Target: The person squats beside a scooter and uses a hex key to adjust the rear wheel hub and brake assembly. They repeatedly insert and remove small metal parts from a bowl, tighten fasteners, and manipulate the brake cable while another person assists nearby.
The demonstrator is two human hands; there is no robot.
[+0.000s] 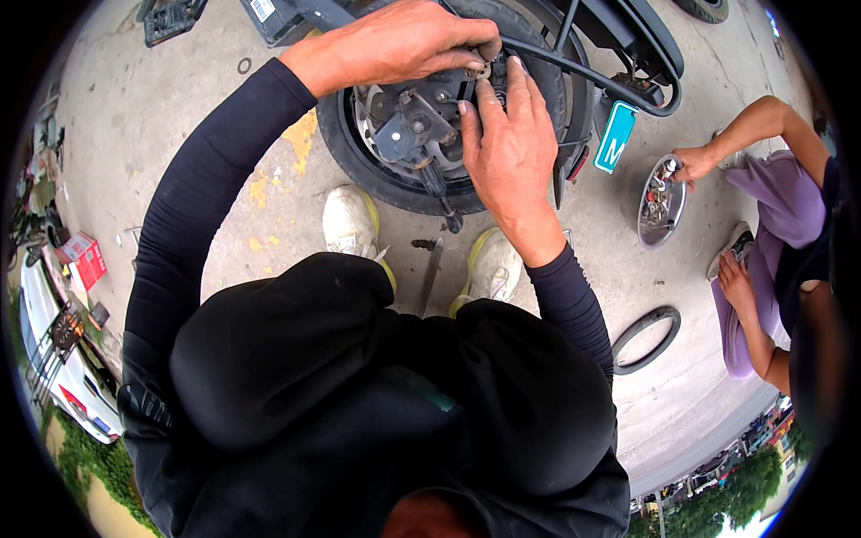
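Observation:
Before me is the wheel of a scooter, its black tire (pixel 345 161) and hub on view. My left hand (pixel 404 43) reaches across from the left, thumb and fingers pinched on a small metal fitting (pixel 480 72) near the wheel's middle. Coming up from the right, my right hand (pixel 511 148) has its fingers stretched and apart. Its index fingertip rests close beside the same fitting, and the thumb is spread toward a dark metal bracket (pixel 414 130). Below the bracket hangs a black lever arm (pixel 438 186). My fingers partly hide the hub.
At right, a person's hand (pixel 695 166) holds a metal bowl (pixel 647 224) of small metal parts. A green plate (pixel 616 136) sticks out beside the scooter's frame. A black rubber ring (pixel 668 318), a metal bar (pixel 432 278) and a red box (pixel 85 269) are on the ground.

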